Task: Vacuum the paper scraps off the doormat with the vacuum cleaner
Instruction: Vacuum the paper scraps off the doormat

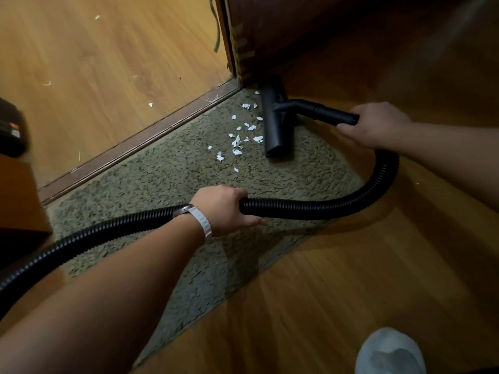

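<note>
A shaggy grey-green doormat [167, 179] lies on the wooden floor against a door threshold. Several white paper scraps [239, 139] are scattered on its far part. The black vacuum nozzle [275, 122] rests on the mat just right of the scraps. My right hand [372, 124] grips the black tube behind the nozzle. The ribbed black hose [337, 201] loops from there back to the left. My left hand [224, 209], with a white watch strap on the wrist, grips the hose over the mat's middle.
A dark wooden door [270, 33] stands at the mat's far corner, with the threshold strip [140, 141] running left. A few scraps [150, 105] lie on the floor beyond it. A dark object [10, 128] and brown furniture [19, 201] sit at left. A white-socked foot [388, 352] is at bottom right.
</note>
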### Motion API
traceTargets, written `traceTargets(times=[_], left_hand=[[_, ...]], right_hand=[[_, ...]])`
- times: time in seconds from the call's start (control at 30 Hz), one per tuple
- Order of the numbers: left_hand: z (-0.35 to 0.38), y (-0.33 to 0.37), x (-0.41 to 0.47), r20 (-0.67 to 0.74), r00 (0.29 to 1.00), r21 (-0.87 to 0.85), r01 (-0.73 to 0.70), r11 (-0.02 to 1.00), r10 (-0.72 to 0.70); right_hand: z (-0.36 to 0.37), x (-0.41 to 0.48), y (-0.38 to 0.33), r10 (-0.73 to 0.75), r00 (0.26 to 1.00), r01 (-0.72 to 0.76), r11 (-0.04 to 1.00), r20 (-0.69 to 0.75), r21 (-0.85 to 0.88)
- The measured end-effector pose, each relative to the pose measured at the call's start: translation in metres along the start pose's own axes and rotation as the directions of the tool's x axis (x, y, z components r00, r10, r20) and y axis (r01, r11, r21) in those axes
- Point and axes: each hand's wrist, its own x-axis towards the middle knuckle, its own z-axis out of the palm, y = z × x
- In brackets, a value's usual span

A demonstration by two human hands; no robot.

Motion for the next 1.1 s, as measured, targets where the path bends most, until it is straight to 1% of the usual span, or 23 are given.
traceTargets(times=[0.23,0.43,0.63,0.83,1.1], left_hand=[[0.009,-0.010,-0.006,0.036,0.999,0.002,0.022,1.000,-0.023],[0.016,-0.016,-0.014,0.002,0.999,-0.004,0.045,0.999,-0.045],[0.016,-0.012,-0.014,0.025,0.999,-0.040,0.044,0.998,-0.043],[0.012,-0.012,-0.013,0.005,0.997,-0.088,0.072,0.994,-0.072],[0.012,-0.020,-0.016,0.018,0.999,-0.051,0.047,0.998,-0.046]], right_hand=[[0.016,0.013,-0.024,-0.057,0.998,0.056,0.998,0.033,0.007],[0.021,0.012,-0.022,-0.090,0.995,0.090,0.996,0.039,0.005],[0.015,0.016,-0.022,-0.116,0.991,0.117,0.993,0.059,-0.010],[0.005,0.024,-0.033,-0.156,0.984,0.160,0.986,0.086,-0.049],[0.007,0.032,-0.064,-0.223,0.969,0.234,0.966,0.110,-0.108]])
